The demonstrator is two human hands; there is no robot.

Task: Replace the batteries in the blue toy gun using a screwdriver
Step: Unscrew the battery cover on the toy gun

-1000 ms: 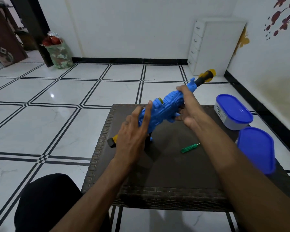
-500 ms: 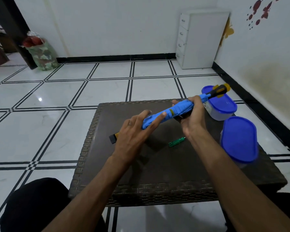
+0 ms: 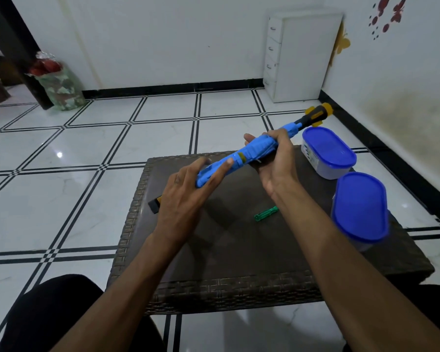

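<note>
The blue toy gun (image 3: pixel 249 154) is held above the dark wicker table (image 3: pixel 214 288), tilted, with its black and yellow muzzle pointing up to the right. My right hand (image 3: pixel 277 161) grips its front half. My left hand (image 3: pixel 186 194) holds the rear half, fingers stretched along the body. The black and yellow stock end pokes out to the left of my left hand. A small green screwdriver (image 3: pixel 266 214) lies on the table between my forearms, touched by neither hand.
Two white containers with blue lids stand on the table's right side, one farther back (image 3: pixel 328 151) and one nearer (image 3: pixel 360 207). A white drawer unit (image 3: pixel 300 57) stands in the far corner. Tiled floor surrounds the table.
The gun has been rolled from side-on to a narrow edge view and lowered a little. Both hands kept hold of it. The screwdriver has not moved on the table.
</note>
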